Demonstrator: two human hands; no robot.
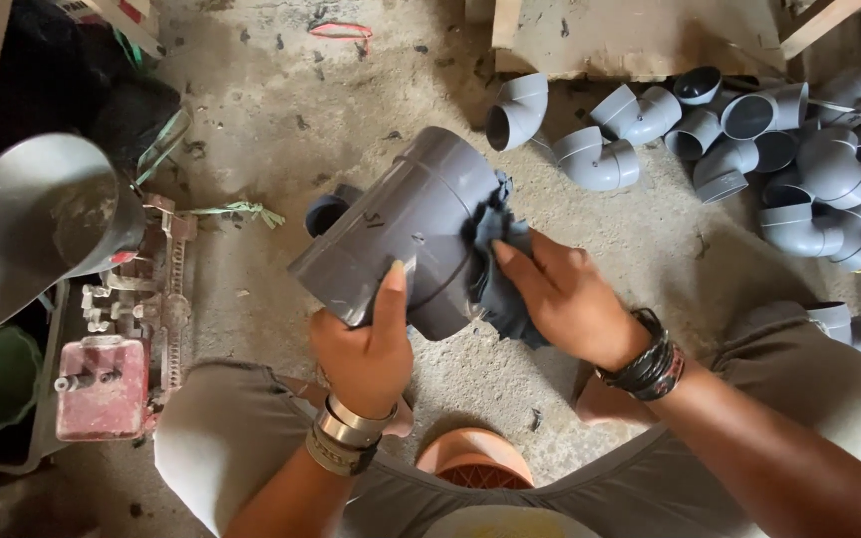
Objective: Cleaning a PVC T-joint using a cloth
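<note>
Both hands meet above the lap: the left hand (361,349) grips a grey PVC tee fitting (406,234) — wide, smooth, scuffed — tilted above the concrete floor (281,110), while the right hand (565,299) presses a dark blue rag (500,284) against its end, fingers closed on cloth — grey elbow fittings (799,169) heaped beyond.

The left hand (361,351) is gripping a grey pipe fitting (406,234). The right hand (562,299) is pressing a dark cloth (498,289) against it. Grey elbow fittings (799,169) are lying on the floor (291,110).

One tee fitting (406,234), one cloth (500,289), two hands.
</note>
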